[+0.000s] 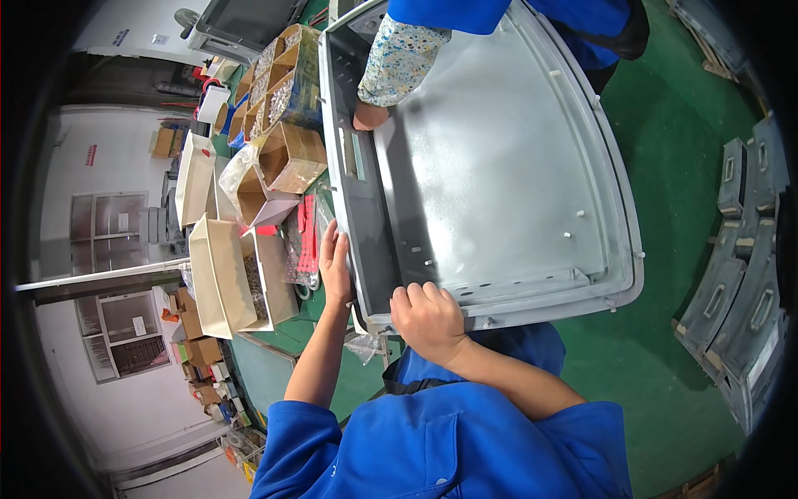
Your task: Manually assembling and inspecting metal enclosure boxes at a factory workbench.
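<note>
A workshop with a green floor (657,349) and a green-topped table (291,333) crowded on the far-left side with open cardboard boxes (249,274) of small parts. The large grey moulded housing (499,166) lies ahead of both hands, open side up, its long axis running away from the person toward a co-worker in blue whose hand (370,116) in a patterned sleeve rests on the far end of the inner wall

The near rim of the housing is the edge both hands meet. The right hand (428,320) sits on that near rim, fingers (416,293) curled over the lip and closed on it, knuckles up, forearm coming in from the lower right with the elbow bent. The left hand (335,266) lies flat along the outer left wall of the housing, fingers (332,241) straight and together, pressed to the wall rather than wrapped round it, the arm reaching forward nearly straight

The right hand is nearer the middle of the rim; the left is at the corner. A clear plastic bag (363,345) lies just under the near corner, between the two forearms. More grey housings (731,291) are stacked on the floor well off to the right
</note>
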A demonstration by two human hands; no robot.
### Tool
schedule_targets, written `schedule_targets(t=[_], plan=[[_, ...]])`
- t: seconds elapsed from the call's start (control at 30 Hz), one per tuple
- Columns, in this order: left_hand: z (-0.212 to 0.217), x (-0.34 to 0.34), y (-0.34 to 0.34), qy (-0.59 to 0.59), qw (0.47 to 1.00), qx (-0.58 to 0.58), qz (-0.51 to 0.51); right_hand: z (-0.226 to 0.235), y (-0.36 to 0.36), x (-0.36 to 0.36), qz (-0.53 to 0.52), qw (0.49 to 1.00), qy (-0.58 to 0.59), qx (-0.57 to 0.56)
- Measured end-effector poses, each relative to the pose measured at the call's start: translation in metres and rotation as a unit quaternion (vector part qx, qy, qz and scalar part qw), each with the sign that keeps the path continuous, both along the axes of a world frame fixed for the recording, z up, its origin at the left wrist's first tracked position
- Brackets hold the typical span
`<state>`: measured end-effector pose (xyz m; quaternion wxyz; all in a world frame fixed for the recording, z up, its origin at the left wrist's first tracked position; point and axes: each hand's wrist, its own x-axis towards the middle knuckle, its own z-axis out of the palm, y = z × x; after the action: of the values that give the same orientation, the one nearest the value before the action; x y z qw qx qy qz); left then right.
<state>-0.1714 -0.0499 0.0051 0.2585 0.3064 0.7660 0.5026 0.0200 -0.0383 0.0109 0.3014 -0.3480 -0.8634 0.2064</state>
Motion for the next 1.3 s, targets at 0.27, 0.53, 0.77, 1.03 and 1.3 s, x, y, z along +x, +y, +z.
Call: schedule_targets(t=[0.27,0.53,0.77,1.03,1.3], plan=[[-0.001,-0.001,0.0,0.0,1.0,-0.001,0.007,0.0,0.0,0.0,-0.002,1.0,0.003,0.003],[0.003,0.002,0.001,-0.002,1.0,-0.003,0.005,0.0,0.0,0.0,-0.005,1.0,0.009,0.006],[0.0,0.001,0.0,-0.018,1.0,0.002,0.009,-0.003,-0.001,-0.001,-0.02,1.0,0.013,0.018],[-0.005,-0.004,0.002,-0.035,0.999,0.009,0.008,0.001,0.003,-0.001,-0.025,0.999,0.016,0.015],[-0.007,-0.006,-0.009,-0.056,0.997,0.041,0.023,0.007,-0.004,-0.004,-0.002,0.999,0.013,0.029]])
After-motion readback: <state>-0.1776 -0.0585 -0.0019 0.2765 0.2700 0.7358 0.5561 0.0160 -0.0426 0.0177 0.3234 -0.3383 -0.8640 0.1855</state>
